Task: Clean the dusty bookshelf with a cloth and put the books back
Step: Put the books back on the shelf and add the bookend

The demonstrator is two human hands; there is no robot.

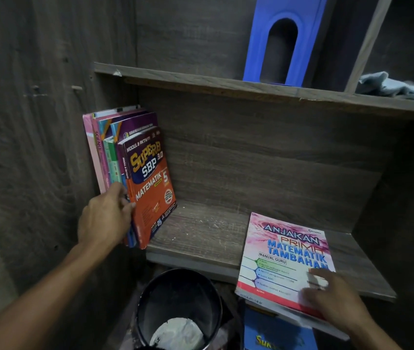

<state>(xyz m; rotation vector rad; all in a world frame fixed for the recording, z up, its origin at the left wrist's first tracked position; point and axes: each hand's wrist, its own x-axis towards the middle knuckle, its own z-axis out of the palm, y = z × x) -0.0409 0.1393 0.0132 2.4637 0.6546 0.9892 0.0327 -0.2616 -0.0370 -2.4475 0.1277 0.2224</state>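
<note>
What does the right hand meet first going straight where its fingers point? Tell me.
The right hand lies on the pink book; going on, it likely crosses bare shelf board, then meets the back panel. Depth is unclear. The left hand grips the standing books, off that line.

Single head-worn wide-angle view, aimed forward and down into the bookshelf [264,173] from close range. The lower shelf board [201,231] is seen from above at centre, the upper shelf board [226,83] almost edge-on near the top, and a black bin [183,291] is looked into at bottom centre. Both arms are seen entering from the bottom corners, the left hand [105,218] on the upright books [147,178] at centre left, the right hand [337,301] at lower right.
</note>
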